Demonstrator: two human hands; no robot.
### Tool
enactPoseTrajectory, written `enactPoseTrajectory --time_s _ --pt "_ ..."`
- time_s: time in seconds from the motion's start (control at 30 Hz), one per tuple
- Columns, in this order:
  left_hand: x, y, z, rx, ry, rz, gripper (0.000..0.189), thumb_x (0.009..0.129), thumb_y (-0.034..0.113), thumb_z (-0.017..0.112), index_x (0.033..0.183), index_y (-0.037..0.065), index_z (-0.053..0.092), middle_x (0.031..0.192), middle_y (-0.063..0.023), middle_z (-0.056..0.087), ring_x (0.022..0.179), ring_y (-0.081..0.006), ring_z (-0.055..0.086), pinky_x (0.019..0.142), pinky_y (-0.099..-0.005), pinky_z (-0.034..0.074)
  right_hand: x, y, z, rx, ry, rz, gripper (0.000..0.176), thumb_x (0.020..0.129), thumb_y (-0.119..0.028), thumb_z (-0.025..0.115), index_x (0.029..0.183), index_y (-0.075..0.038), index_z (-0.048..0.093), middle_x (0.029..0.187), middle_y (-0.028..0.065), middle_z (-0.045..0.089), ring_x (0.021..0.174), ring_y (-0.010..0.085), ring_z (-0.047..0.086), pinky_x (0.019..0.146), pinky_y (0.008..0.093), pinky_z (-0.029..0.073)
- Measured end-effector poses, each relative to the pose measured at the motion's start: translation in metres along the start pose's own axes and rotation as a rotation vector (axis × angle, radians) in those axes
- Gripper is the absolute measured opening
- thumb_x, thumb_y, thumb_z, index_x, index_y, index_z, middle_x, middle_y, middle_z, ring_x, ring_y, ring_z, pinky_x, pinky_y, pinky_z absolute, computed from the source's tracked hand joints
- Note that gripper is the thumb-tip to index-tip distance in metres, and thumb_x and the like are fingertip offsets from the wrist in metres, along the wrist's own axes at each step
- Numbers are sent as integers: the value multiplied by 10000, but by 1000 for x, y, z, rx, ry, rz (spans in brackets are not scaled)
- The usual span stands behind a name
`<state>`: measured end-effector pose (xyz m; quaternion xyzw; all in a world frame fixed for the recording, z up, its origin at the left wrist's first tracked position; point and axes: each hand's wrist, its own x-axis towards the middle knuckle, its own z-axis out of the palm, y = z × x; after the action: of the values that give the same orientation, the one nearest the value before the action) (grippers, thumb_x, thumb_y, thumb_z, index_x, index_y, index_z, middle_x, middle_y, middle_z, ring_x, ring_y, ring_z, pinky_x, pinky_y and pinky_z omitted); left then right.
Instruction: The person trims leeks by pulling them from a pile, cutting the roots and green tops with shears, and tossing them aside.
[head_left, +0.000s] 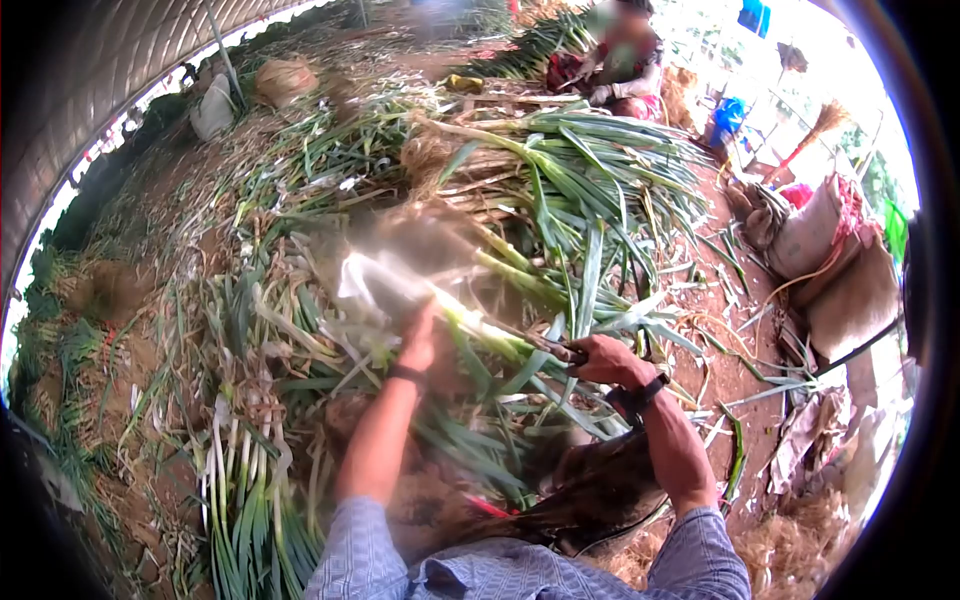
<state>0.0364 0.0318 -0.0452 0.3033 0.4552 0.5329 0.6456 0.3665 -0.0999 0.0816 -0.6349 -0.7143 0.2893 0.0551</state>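
My left hand (420, 340) grips the pale stalk of a leek (480, 325) near its blurred root end, which sweeps up to the left. My right hand (605, 358) is closed around a dark knife handle (560, 350), its tip against the same stalk where the green leaves fan out. A big heap of green leeks (570, 190) lies just beyond both hands. I wear a dark band on each wrist and blue checked sleeves.
Trimmed leeks in a row (245, 480) lie on the dirt at my left. Another person (620, 60) sits at the far side of the heap. Sacks (830, 260) and dry straw crowd the right. A corrugated wall (90, 90) curves along the left.
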Motion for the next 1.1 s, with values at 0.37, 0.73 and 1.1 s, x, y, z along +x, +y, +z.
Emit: enactPoseTrajectory --time_s 0.37,0.73,1.1 --pt "36 -20 -10 221 -356 371 535 922 423 662 1331 104 528 1286 -50 589 1184 -213 552 977 -416 460 -14 17 -8 160 -38 31 434 795 -348 761 1113 -62 686 796 112 676 726 252 630 704 401 494" --pt "-25 28 44 -315 -397 -33 977 841 854 351 1449 94 438 1393 -108 542 1235 -300 535 996 -524 447 -8 21 9 53 26 -70 399 812 -397 702 1086 -107 699 833 179 686 783 359 663 725 453 510" --pt "-20 7 48 -77 -298 31 934 867 820 381 1463 101 410 1390 -109 540 1211 -275 548 948 -461 474 1 -4 10 59 -24 -136 422 795 -337 727 1144 -102 689 835 154 693 761 322 665 712 423 520"
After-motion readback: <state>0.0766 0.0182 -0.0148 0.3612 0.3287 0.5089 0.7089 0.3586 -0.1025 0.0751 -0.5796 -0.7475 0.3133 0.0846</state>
